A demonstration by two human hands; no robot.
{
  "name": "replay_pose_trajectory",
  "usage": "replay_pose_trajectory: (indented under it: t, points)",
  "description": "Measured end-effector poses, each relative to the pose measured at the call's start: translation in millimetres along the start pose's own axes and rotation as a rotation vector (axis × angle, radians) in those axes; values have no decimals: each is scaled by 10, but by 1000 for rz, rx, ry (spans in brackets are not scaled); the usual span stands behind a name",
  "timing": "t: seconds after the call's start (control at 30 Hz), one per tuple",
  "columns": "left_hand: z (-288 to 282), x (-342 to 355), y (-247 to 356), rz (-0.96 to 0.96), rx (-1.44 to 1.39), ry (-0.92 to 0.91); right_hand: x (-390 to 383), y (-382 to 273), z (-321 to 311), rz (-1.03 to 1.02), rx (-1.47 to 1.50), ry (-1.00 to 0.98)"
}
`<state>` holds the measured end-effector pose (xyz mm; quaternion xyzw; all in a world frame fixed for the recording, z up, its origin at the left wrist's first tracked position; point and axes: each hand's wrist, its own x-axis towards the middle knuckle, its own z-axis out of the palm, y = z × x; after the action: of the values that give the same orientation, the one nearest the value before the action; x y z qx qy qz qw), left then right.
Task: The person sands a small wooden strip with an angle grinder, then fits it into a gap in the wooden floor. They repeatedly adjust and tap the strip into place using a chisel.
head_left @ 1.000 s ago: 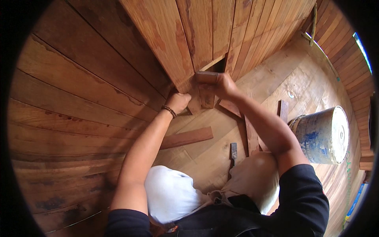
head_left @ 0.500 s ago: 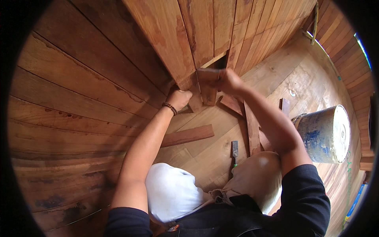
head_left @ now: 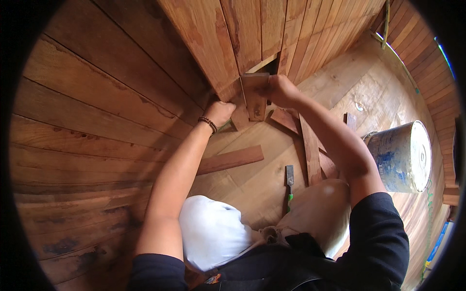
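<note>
Right hand (head_left: 279, 89) gripped short board (head_left: 255, 94) upright against plank wall's (head_left: 233, 39) foot; left hand (head_left: 221, 112), fingers curled, steadied its base.

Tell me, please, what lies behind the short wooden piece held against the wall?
Behind the short wooden piece shows a dark gap between wall planks; its depth stays covered. The right hand holds the piece.

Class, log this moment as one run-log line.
left hand: pressed against wall planks | right hand: grips short wood block | chisel: on floor
</note>
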<state>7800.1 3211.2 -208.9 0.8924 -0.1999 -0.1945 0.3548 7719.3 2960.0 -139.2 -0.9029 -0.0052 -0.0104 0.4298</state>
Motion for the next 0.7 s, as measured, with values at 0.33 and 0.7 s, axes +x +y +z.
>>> replay_pose_trajectory:
  t: [0.33, 0.7]
  points:
    - [-34, -149, 183, 55, -39, 55, 193, 417, -124, -134, 374, -246]
    - [30, -138, 212, 19, -272, 136, -126, 8, 331, -56, 223, 232]
